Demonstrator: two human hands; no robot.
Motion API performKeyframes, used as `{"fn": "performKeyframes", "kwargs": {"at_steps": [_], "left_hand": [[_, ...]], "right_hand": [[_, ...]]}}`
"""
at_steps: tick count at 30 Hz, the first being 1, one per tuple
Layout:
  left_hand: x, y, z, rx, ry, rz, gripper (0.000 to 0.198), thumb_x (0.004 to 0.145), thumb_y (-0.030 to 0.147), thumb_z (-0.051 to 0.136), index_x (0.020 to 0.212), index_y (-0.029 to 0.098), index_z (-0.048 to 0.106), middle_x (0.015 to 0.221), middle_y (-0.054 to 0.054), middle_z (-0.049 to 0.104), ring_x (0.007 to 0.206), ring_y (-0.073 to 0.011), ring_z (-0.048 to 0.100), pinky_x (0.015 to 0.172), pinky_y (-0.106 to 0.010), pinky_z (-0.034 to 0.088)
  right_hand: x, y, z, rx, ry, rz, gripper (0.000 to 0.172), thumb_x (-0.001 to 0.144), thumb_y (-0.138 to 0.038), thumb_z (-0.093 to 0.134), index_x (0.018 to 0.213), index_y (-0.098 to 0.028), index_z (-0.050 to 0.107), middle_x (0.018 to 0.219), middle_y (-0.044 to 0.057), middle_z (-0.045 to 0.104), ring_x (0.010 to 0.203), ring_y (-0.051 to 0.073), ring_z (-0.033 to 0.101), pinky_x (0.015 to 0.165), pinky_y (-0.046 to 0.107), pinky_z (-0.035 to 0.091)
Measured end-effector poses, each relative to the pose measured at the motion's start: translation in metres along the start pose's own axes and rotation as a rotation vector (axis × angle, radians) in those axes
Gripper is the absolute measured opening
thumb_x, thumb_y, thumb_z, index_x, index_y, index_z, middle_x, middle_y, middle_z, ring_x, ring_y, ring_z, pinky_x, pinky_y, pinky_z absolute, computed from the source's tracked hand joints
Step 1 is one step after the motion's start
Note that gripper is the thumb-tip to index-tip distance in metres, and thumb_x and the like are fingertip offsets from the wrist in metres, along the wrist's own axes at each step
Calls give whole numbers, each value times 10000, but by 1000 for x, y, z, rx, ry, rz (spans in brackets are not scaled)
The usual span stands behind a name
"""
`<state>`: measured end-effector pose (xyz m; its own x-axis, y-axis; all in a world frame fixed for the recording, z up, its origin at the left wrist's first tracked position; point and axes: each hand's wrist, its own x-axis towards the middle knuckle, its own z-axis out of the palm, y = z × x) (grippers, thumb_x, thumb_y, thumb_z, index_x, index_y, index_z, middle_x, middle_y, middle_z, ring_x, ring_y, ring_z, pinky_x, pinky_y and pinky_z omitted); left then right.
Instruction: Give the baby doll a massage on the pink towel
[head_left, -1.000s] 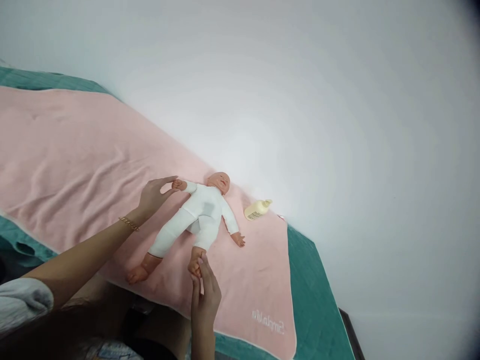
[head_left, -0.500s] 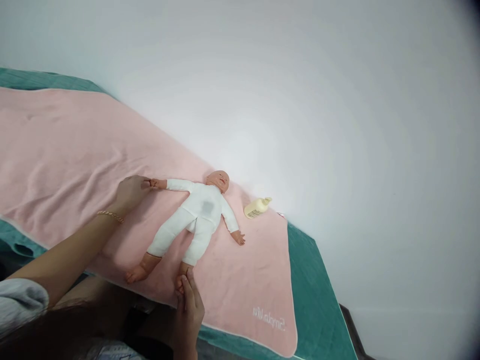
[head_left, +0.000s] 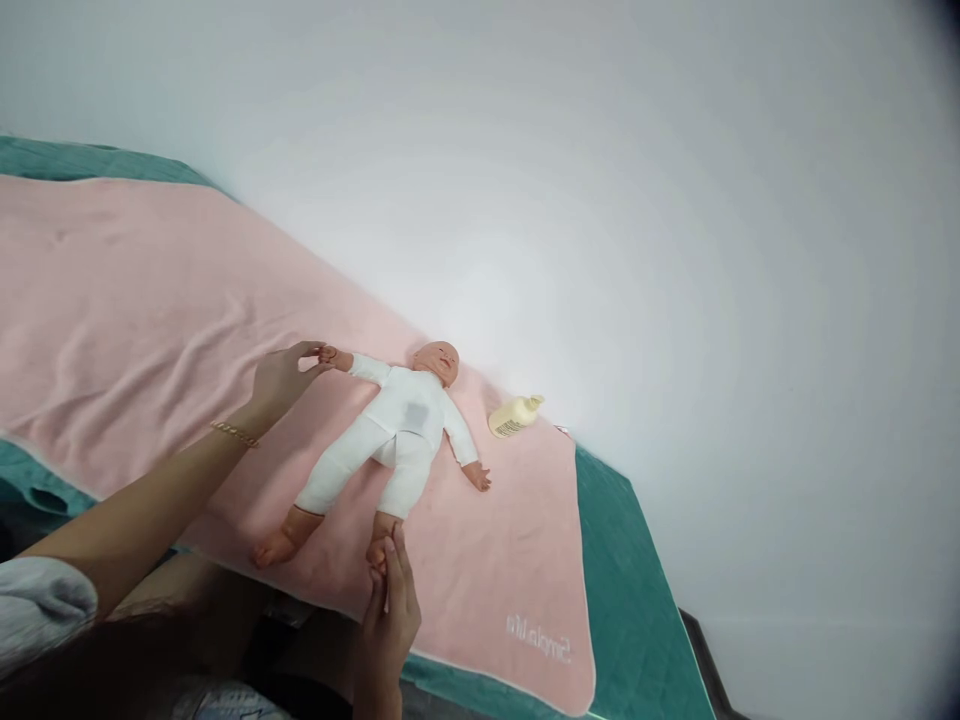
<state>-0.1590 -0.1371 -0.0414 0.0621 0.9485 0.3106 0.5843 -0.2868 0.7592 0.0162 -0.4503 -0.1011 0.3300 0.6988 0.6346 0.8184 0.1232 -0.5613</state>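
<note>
A baby doll (head_left: 397, 410) with a white cloth body lies face up on a pink towel (head_left: 502, 560). Thumb and fingers of my left hand (head_left: 283, 380) pinch the doll's hand on the left side, the arm stretched out sideways. Lower down, my right hand (head_left: 394, 610) grips the doll's foot nearer the middle, fingers along one side of it. The doll's other hand and other foot rest free on the towel. Beyond the free hand lies or stands a pale yellow pump bottle (head_left: 515, 415); which of the two I cannot tell.
Green quilted cloth (head_left: 637, 580) shows under the towel along its edges. A plain white wall (head_left: 600, 200) rises right behind the towel's far side. A dark edge (head_left: 705, 660) runs down at the lower right. My lap is at the bottom.
My left hand has moved right and slightly up, pushing the doll's arm in towards its body. My right hand has shifted up and right with the foot, bending that leg a little.
</note>
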Motion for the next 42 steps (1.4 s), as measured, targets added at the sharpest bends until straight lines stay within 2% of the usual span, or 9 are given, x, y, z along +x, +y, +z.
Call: {"fn": "performKeyframes", "kwargs": {"at_steps": [4,8,13,17,21,24,28,37,42], "left_hand": [[0,33,13,-51,43,61,382,936,372,615,1274,194,624,1227,-27,685,1108,-257,620,998,-369,450],[-10,57,33,-147,-9,205,400,900,404,616,1251,215,649,1194,-39,702,1072,-266,640,1008,-388,451],[-29,66,61,-195,-148,332,345,851,413,590,1136,251,694,1152,-14,721,1041,-242,655,1019,-366,457],[-33,65,74,-165,-187,426,329,883,427,528,1108,251,692,1143,-20,725,1034,-224,671,1043,-360,439],[-31,66,72,-134,-218,483,298,883,442,536,1041,248,698,1048,-16,747,959,-221,689,1009,-346,461],[-31,67,68,-125,-245,472,272,895,437,516,995,263,701,1004,4,751,918,-204,689,991,-327,471],[-32,65,65,-120,-233,423,288,884,429,508,1026,268,699,1030,3,746,939,-216,685,974,-341,481],[-32,50,44,-135,11,252,356,916,447,548,1170,242,690,1127,-19,722,1035,-261,647,1028,-390,447],[-26,29,30,-111,98,127,417,937,452,540,1243,189,645,1218,-60,686,1124,-294,605,1045,-434,430]], "right_hand": [[32,-1,-4,-26,34,-78,397,987,-172,494,1365,-229,602,1357,85,615,1208,215,633,932,275,596],[66,-3,-2,-32,84,-99,388,991,-148,477,1357,-193,599,1336,93,635,1220,192,631,947,283,588],[98,-3,3,-44,84,-119,329,998,-177,471,1275,-159,649,1290,97,666,1192,173,649,940,278,583],[110,5,12,-16,71,-86,337,997,-197,468,1281,-164,646,1276,96,674,1170,173,661,919,275,585],[110,15,24,26,61,-38,352,1000,-234,461,1288,-154,647,1302,109,657,1207,189,638,944,293,572],[106,19,29,46,73,14,374,1012,-276,434,1294,-155,647,1313,120,648,1217,205,632,950,320,571],[102,13,22,54,58,5,365,1010,-261,447,1303,-166,643,1304,117,654,1216,210,634,959,325,569],[72,-14,-18,17,36,-95,370,963,-150,531,1319,-199,619,1277,83,675,1162,175,667,937,262,587],[37,-16,-26,71,-14,24,366,974,-169,508,1317,-226,623,1335,94,636,1190,185,651,921,274,599]]}}
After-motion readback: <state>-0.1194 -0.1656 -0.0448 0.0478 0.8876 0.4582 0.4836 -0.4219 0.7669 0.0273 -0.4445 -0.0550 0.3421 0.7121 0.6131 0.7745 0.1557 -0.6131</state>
